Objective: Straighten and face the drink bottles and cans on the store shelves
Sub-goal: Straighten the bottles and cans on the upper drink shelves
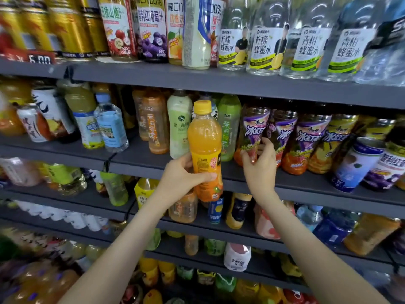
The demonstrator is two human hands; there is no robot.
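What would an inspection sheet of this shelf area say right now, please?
Surface: grey middle shelf, crowded with drinks.
Job's things: orange bottle upright, held in front of the shelf; purple-label bottle standing in its row.
Clutter: white can at left leans; blue-white can at right leans.
Grips: left grip holds the orange bottle; right grip holds the purple-label bottle low down.
Cables: nothing seen.
Surroundings: clear bottles on the shelf above; mixed drinks below.
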